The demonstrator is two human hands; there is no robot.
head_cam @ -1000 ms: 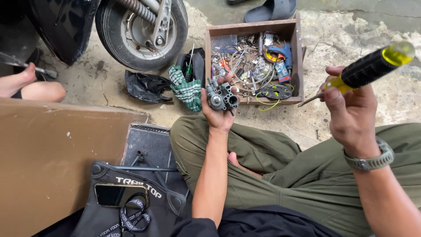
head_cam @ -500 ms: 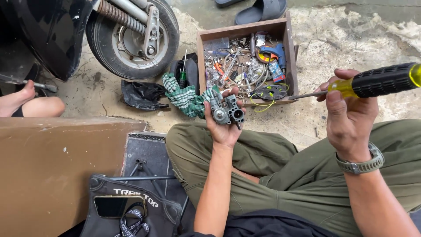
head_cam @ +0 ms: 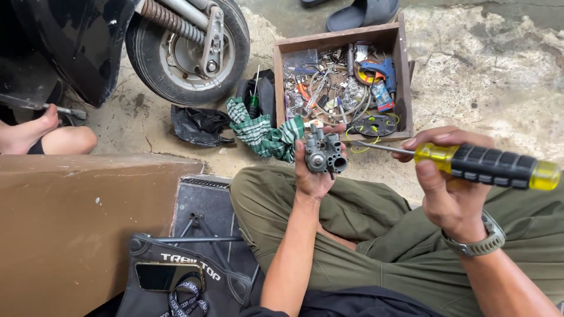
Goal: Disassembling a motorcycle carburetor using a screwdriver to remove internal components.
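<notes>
**Carburettor and screwdriver, both in hand**

Our left hand is clamped on the carburettor, raised over the lap w/ ports facing us for access. Right hand wraps the screwdriver, tip aimed at it, just short. Behind: parts box, checked rag, wheel. Nothing blocks the tip's path.

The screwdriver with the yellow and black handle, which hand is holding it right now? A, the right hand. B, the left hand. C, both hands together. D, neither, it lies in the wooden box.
A: the right hand grips the screwdriver by its handle, shaft pointing toward the small grey metal engine part that the left hand holds up in front of the wooden box.
</notes>
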